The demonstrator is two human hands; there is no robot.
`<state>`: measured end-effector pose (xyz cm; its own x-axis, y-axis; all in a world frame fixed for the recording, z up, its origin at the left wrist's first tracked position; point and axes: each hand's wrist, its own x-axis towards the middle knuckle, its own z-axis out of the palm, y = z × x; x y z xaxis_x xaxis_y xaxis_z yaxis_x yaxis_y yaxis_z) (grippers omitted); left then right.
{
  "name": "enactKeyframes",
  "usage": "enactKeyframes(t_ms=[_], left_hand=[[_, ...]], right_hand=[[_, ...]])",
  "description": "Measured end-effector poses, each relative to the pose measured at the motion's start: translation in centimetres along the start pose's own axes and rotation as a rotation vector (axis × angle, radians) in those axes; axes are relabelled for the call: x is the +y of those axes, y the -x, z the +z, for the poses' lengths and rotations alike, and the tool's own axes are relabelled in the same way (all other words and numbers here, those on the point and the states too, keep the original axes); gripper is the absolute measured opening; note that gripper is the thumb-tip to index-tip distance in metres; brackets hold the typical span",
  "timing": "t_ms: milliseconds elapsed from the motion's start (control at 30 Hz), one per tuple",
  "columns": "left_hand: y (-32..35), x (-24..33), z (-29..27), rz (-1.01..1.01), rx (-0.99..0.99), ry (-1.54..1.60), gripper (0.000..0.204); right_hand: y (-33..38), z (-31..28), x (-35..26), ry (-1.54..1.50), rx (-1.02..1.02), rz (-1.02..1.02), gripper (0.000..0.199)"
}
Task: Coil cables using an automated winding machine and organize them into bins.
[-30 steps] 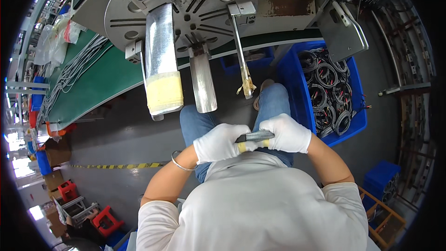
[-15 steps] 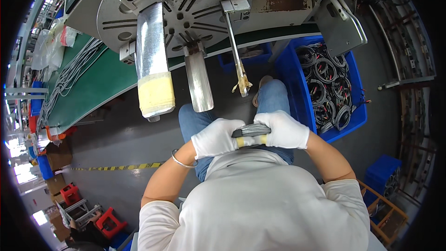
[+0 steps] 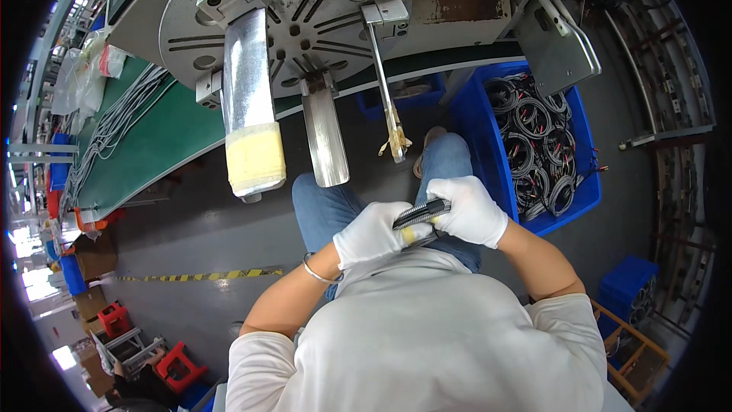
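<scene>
Because its strands could probably spread apart, the cable (image 3: pixel 421 217) is held above the lap (image 3: pixel 447 162), left of the near corner of the bin (image 3: pixel 489 149), with the left hand (image 3: pixel 375 235) closed around one end and the right hand (image 3: pixel 467 211) around the other.

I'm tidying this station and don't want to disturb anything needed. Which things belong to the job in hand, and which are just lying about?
In use:
- grey-black cable bundle, held by left hand and right hand
- probably similar-looking coiled cables in the blue bin

Apparently lying about:
- plastic bag
- red stool
</scene>
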<state>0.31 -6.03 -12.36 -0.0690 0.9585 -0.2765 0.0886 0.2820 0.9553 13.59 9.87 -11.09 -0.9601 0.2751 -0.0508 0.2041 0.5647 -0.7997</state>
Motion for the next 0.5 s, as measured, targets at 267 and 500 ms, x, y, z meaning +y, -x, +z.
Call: enactKeyframes(t_ms=[267, 500], left_hand=[[-0.2, 0.9, -1.3, -0.216, 0.103, 0.37, 0.021], [-1.0, 0.9, -2.1, -0.193, 0.091, 0.412, 0.022]], right_hand=[[-1.5, -0.3, 2.5, -0.573, 0.028, 0.301, 0.009], [-2.2, -0.7, 2.4, -0.666, 0.059, 0.331, 0.015]])
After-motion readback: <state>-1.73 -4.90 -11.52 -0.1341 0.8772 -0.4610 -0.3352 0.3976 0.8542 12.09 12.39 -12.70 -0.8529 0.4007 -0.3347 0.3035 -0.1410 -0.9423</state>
